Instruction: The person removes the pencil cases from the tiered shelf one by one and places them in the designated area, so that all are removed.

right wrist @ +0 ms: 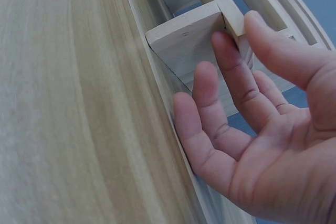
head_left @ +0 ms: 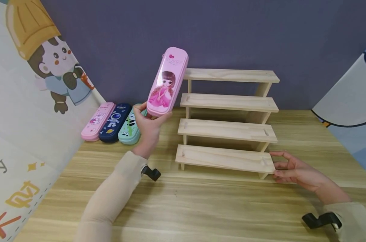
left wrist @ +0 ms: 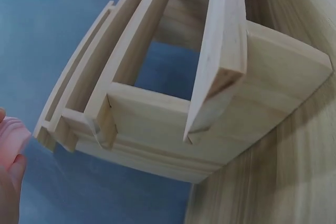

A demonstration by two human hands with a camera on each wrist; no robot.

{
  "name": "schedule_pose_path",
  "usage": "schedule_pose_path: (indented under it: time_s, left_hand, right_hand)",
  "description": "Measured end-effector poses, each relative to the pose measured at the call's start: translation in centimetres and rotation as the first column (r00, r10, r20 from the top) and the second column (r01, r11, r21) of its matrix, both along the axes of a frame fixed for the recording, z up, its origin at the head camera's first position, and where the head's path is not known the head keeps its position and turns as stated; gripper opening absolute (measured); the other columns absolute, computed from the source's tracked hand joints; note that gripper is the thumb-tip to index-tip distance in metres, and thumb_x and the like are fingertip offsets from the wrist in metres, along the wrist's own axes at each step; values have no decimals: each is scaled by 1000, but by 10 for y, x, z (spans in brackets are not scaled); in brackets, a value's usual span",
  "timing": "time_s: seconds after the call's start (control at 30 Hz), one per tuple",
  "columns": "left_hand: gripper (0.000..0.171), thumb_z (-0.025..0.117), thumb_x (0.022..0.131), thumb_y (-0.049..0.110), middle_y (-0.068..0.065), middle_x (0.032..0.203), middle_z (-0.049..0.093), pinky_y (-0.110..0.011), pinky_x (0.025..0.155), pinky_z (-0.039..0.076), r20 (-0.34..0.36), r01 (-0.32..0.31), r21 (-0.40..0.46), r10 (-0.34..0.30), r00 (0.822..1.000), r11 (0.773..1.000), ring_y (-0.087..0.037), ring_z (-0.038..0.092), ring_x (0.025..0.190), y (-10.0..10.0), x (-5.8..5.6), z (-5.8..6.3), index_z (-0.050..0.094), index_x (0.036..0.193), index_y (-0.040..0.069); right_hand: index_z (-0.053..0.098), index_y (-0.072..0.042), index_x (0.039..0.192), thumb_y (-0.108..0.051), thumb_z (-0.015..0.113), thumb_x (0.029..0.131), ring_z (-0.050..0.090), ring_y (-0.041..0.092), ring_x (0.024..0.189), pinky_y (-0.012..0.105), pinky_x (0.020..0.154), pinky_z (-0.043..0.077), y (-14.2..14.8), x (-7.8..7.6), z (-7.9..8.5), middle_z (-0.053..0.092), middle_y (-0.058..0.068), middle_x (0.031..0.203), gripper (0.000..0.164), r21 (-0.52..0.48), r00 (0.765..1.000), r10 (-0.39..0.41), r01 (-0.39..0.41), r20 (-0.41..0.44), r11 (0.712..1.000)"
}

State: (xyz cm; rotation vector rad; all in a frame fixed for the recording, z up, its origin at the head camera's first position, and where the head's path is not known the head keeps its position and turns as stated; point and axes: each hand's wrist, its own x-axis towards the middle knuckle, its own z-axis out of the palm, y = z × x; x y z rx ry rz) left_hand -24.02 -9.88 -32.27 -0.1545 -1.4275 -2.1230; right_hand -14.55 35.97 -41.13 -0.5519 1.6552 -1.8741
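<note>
My left hand (head_left: pixel 149 126) grips the lower end of a pink pencil case (head_left: pixel 168 82) with a doll in a pink dress on its lid. The case is raised and tilted, left of a four-step wooden display rack (head_left: pixel 225 129). Only a corner of the pink case (left wrist: pixel 11 140) and part of the left hand (left wrist: pixel 9 187) enter the left wrist view. At the right end of the rack's lowest shelf, my right hand (head_left: pixel 301 174) pinches the board's corners between thumb and index finger. The right wrist view shows the thumb (right wrist: pixel 278 51) at the shelf end, other fingers loosely bent.
Three pencil cases lie side by side at the back left: pink with a rabbit (head_left: pixel 97 121), navy with an astronaut (head_left: pixel 114 122), and mint green with a panda (head_left: pixel 129 129), partly behind the left hand. A dark wall panel (head_left: pixel 134 40) stands behind the wooden table (head_left: pixel 195 208).
</note>
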Motion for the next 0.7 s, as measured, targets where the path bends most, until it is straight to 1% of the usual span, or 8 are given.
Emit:
schedule_pose_path:
  time_s: [0.1,0.23,0.43,0.53,0.7]
  left_hand:
    - [75,83,65,-18,-13,123,49,-35,85,60,2,-4,-5,4,1000,1000,-25,59,105,-5,0,-2,36,118,8]
    - [74,84,66,-16,-11,124,47,-34,86,60,16,-26,-19,26,1000,999,-26,59,106,-11,0,-6,37,117,9]
    - [73,84,64,-18,-10,121,46,-35,86,60,43,-72,4,71,997,997,-27,59,106,-17,-1,-13,39,113,11]
    - [74,84,64,-19,-10,121,43,-34,88,59,68,-87,10,86,994,996,-26,58,107,-21,-1,-16,38,114,11]
    - [75,83,64,-20,-9,122,43,-34,89,58,126,-110,11,108,986,994,-26,58,108,-26,-2,-22,37,116,9]
  right_hand:
    - [41,-34,140,11,43,101,67,17,95,37,83,60,0,0,0,66,2,112,60,-4,1000,2,-2,-1,1000]
    - [41,-34,140,11,43,101,67,17,95,37,82,60,0,0,0,66,2,112,60,-1,1000,-2,2,-2,1000]
    - [41,-34,140,10,44,101,67,17,94,37,82,60,-1,0,1,67,1,112,59,4,1000,-4,4,-3,1000]
    - [41,-34,140,11,44,101,67,17,94,37,82,60,0,0,1,67,1,112,59,2,1000,-3,3,-2,1000]
    - [41,-34,140,11,43,100,67,18,94,37,82,60,0,0,0,67,2,113,60,-9,1000,0,0,-7,1000]
